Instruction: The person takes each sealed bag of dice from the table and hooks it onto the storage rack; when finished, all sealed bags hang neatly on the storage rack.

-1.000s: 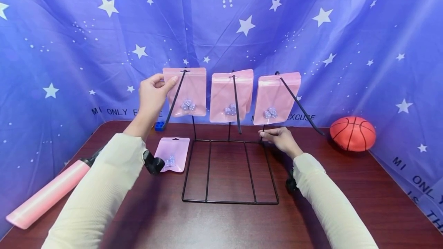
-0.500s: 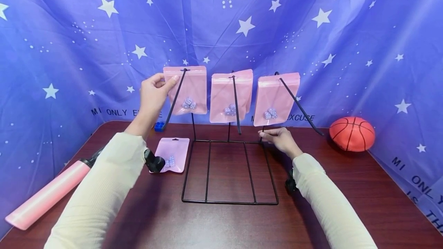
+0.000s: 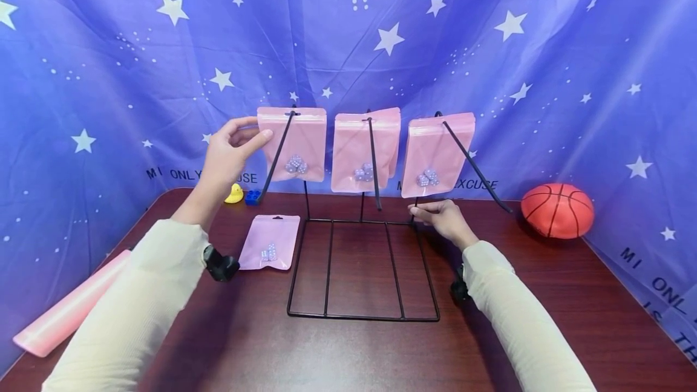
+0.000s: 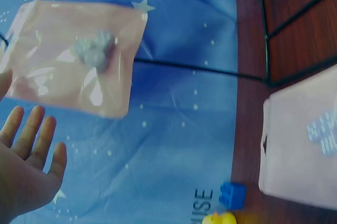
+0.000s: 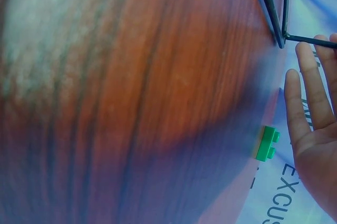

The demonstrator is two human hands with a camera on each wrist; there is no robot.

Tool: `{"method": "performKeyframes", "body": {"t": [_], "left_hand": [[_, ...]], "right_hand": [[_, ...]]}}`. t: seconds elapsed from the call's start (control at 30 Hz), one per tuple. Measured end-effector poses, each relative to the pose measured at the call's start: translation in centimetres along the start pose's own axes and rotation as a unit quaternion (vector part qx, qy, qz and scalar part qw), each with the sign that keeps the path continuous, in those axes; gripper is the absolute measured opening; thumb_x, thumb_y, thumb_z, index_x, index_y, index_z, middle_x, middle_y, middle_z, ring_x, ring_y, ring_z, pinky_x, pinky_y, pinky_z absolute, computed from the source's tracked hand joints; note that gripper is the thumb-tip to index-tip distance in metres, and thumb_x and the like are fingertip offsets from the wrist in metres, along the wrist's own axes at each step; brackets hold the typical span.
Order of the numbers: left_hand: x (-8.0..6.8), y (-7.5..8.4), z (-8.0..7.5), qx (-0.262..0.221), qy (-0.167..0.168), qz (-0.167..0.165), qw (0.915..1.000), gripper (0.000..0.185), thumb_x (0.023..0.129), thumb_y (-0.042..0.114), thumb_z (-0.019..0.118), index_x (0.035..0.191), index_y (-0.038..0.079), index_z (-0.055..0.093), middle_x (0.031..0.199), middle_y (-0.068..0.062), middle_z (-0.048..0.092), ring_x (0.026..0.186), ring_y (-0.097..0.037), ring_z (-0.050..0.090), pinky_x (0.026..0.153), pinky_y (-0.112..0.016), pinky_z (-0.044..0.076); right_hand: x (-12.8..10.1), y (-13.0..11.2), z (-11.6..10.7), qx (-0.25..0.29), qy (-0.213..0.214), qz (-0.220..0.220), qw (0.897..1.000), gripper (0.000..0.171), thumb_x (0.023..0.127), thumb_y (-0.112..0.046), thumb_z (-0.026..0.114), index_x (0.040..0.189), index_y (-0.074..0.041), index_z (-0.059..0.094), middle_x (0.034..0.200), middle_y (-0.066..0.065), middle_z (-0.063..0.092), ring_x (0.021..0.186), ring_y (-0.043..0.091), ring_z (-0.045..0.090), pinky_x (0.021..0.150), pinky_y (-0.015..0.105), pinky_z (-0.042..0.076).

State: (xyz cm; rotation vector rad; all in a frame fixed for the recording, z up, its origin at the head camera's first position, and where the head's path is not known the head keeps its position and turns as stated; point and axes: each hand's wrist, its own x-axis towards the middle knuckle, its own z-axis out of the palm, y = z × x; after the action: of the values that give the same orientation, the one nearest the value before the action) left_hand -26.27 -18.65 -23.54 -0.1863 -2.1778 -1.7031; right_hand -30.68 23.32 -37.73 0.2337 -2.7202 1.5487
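Note:
A black wire display rack (image 3: 362,319) stands on the table, with pink zip bags of dotted dice on its three hooks. My left hand (image 3: 227,153) is at the left edge of the left hanging bag (image 3: 310,138), thumb in front, fingers loosely extended. In the left wrist view the fingers (image 4: 32,134) are spread beside that bag. My right hand (image 3: 446,222) pinches the rack's right upright low down, under the right bag (image 3: 435,150). The middle hook carries more than one bag (image 3: 348,144). Another dice bag (image 3: 269,235) lies flat left of the rack.
A small red basketball (image 3: 556,210) sits at the right back. Behind the left arm are a yellow rubber duck (image 3: 235,194) and a blue toy brick (image 3: 253,197). A pink cylinder (image 3: 71,307) lies at left. The right wrist view shows a green toy brick (image 5: 267,143).
My left hand has eased off the left bag and shifted a little left, uncovering the duck. The bag hangs on its hook. The right hand stays on the rack.

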Motion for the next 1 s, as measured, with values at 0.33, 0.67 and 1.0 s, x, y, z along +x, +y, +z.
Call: {"method": "performKeyframes", "body": {"t": [0.33,0.67,1.0], "left_hand": [[-2.3,-3.2,-4.0,0.05,-0.053,-0.038,0.9966,0.063,0.102,0.042,0.061,0.152,0.009,0.044,0.145,-0.02,0.054,0.131,-0.025,0.052,0.106,-0.034,0.044],[-4.1,-8.3,-3.8,0.101,-0.067,-0.097,0.9878,0.067,0.106,0.044,0.051,0.15,-0.005,0.042,0.144,-0.028,0.052,0.129,-0.036,0.049,0.103,-0.041,0.045],[-5.1,-12.1,-1.5,0.208,-0.097,-0.209,0.9507,0.07,0.102,0.035,0.062,0.148,-0.012,0.038,0.145,-0.035,0.047,0.134,-0.047,0.046,0.113,-0.054,0.037]], "right_hand": [[0.1,0.0,-0.2,-0.016,-0.003,0.005,1.0,0.038,0.099,-0.027,0.07,0.125,0.0,0.071,0.112,0.019,0.074,0.102,0.027,0.073,0.09,0.044,0.057],[0.1,0.2,-0.2,0.002,-0.008,-0.011,1.0,0.037,0.099,-0.022,0.069,0.125,0.005,0.069,0.115,0.023,0.072,0.104,0.031,0.072,0.089,0.043,0.057],[0.2,0.1,0.0,-0.011,-0.003,-0.003,1.0,0.037,0.099,-0.025,0.07,0.124,0.003,0.071,0.113,0.02,0.073,0.1,0.024,0.074,0.086,0.039,0.059]]}}
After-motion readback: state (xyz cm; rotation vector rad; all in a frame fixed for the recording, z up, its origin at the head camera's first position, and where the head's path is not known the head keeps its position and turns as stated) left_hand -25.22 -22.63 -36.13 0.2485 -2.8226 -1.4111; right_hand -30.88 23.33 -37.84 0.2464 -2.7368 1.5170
